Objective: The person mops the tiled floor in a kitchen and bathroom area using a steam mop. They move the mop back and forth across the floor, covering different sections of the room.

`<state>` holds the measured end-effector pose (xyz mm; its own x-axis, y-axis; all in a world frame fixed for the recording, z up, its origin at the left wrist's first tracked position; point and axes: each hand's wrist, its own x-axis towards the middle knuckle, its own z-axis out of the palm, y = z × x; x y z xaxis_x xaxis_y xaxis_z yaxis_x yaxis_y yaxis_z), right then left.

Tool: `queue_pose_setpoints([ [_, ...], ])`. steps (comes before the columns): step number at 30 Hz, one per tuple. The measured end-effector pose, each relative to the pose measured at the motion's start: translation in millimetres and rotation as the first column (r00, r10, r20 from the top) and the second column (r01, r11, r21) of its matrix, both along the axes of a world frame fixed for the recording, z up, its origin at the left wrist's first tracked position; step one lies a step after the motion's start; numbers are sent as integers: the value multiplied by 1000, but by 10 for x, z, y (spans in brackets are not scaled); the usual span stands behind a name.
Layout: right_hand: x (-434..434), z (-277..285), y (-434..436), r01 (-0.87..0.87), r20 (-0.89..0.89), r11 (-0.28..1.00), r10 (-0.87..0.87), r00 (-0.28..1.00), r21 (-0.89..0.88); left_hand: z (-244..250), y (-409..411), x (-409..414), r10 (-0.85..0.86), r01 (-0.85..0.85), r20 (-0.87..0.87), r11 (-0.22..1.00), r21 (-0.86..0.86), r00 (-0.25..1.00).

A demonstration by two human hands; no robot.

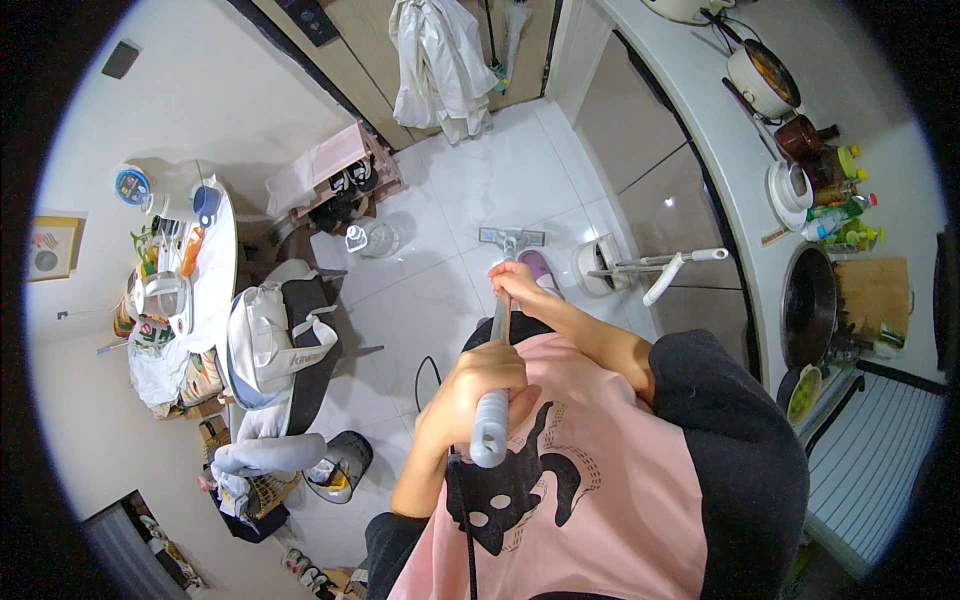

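Note:
A flat mop head [512, 238] rests on the white tiled floor, just beyond a purple slipper [536, 268]. Its long pole [501, 319] comes up toward the body. My left hand [484, 386] is closed around the grip near the pole's upper end. Farther down the same pole, my right hand [516, 283] holds the shaft. Which side each arm comes from is partly confused by the steep view, but both hands are fully in sight. To the right of the mop stands a white bucket [596, 264] with a white-handled tool [667, 264] leaning out of it.
A clear plastic jug [373, 238] stands on the floor near a pink shoe rack [349, 169]. A chair bears a white bag [262, 349]; a wastebasket [345, 465] is below it. Cabinets under the kitchen counter [724, 180] line the right side. White garments [442, 67] hang on the door.

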<state>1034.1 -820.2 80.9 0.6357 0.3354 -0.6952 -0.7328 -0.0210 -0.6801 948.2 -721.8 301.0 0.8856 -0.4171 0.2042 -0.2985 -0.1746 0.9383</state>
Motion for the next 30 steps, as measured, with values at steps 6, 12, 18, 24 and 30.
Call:
queue_pose_setpoints([
  [6, 650, -4, -190, -97, 87, 995, 95, 992, 12, -19, -233, 512, 49, -42, 92, 997, -70, 995],
  [12, 1476, -152, -401, -336, 134, 929, 356, 925, -153, -156, -488, 1199, -386, 388, 80, 922, -4, 919],
  [18, 2102, -336, -497, -407, 185, 886, 448, 875, -220, -320, -688, 1746, -341, 349, 93, 933, -84, 935],
  [24, 2383, -418, -344, -401, 137, 915, 404, 905, -50, -354, -760, 1988, 362, -290, 252, 915, -282, 898],
  [30, 2209, -350, -211, -364, 46, 931, 364, 930, 5, -345, -778, 1885, 521, -474, 139, 838, -270, 842],
])
